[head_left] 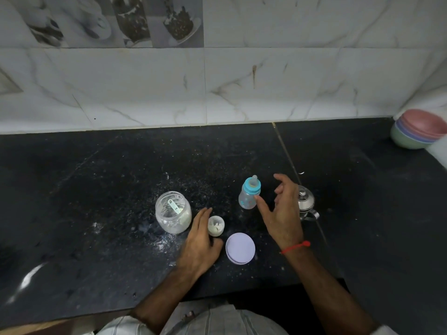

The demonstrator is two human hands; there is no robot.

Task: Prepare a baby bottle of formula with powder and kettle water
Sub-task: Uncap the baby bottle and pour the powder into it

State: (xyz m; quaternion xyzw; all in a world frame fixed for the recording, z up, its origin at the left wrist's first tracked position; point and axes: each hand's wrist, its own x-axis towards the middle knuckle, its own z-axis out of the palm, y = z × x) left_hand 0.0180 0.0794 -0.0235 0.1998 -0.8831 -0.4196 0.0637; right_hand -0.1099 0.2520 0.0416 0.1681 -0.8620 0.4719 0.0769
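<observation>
On the bench (96,165) the bottle (249,194) stood capped, looking empty; jar (173,212) open, scoop inside, lid (240,248) beside, kettle (305,203) unused. Right hand (281,211) hovered near the bottle, fingers spread; left hand (200,240) lay relaxed, touching a small cup (216,226). Filling seemed undone.

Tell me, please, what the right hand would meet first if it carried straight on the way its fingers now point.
Most likely the baby bottle: the right hand is open with its thumb tip already near the bottle's side, fingers aimed up and left. Whether the hand is level with the bottle or above it is unclear from this single view.
</observation>
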